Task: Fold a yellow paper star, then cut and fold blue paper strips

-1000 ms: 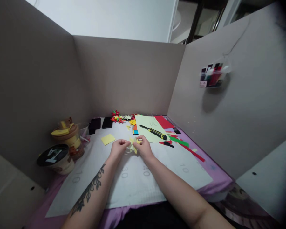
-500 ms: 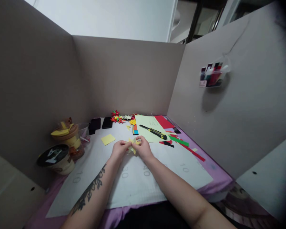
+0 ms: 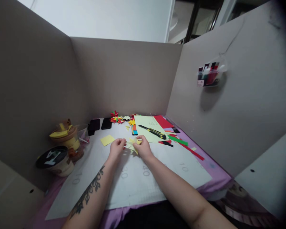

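Note:
A pale yellow folded paper star is held above the white sheet, between my two hands. My right hand grips its right side, with the thumb and fingers closed on the points. From the star's left side a pale paper strip reaches toward my left hand, whose thumb and fingertips are pinched at the strip's end. Just left of that hand lies a yellow square of paper. Behind the right hand a yellow and black utility knife rests on a pale green sheet.
Several finished paper stars sit at the back, near two dark phones. Green and red strips lie at the right. Pots and tubs stand along the left panel. A clear container hangs on the right panel.
My left hand has moved a little left, away from the star's middle, and a pale strip now shows stretched between it and the star. The right hand keeps its hold.

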A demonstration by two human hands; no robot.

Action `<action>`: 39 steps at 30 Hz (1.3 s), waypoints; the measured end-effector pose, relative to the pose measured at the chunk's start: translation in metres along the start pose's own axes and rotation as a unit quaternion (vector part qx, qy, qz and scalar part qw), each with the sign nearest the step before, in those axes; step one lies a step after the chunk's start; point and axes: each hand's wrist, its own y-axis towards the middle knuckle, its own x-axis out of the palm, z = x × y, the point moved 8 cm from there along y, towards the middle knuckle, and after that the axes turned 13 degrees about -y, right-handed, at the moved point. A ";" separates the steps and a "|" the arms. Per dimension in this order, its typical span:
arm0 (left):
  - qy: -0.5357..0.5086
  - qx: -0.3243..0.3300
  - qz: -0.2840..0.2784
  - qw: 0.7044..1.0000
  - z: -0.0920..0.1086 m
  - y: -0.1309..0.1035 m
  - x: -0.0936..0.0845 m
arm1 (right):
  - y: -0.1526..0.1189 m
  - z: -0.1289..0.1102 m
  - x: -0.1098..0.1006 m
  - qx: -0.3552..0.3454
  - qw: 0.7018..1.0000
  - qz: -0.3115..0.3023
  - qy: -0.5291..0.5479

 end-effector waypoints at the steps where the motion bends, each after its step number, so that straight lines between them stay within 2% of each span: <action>1: 0.006 0.005 -0.005 1.000 0.001 0.000 0.001 | 0.000 0.000 0.000 -0.001 1.000 0.000 0.000; 7: 0.064 0.035 -0.019 0.997 0.008 -0.002 -0.002 | 0.000 0.005 0.005 0.008 0.999 -0.034 0.024; 17: 0.045 0.016 0.000 0.999 0.002 -0.003 -0.001 | 0.003 0.010 0.003 0.017 0.999 -0.034 0.035; 25: 0.027 -0.007 -0.010 1.000 0.003 -0.007 0.003 | 0.003 0.011 0.004 0.015 0.999 -0.027 0.038; 39: 0.019 -0.025 -0.033 0.999 0.000 -0.005 0.005 | -0.003 0.001 0.006 0.014 0.998 -0.056 0.039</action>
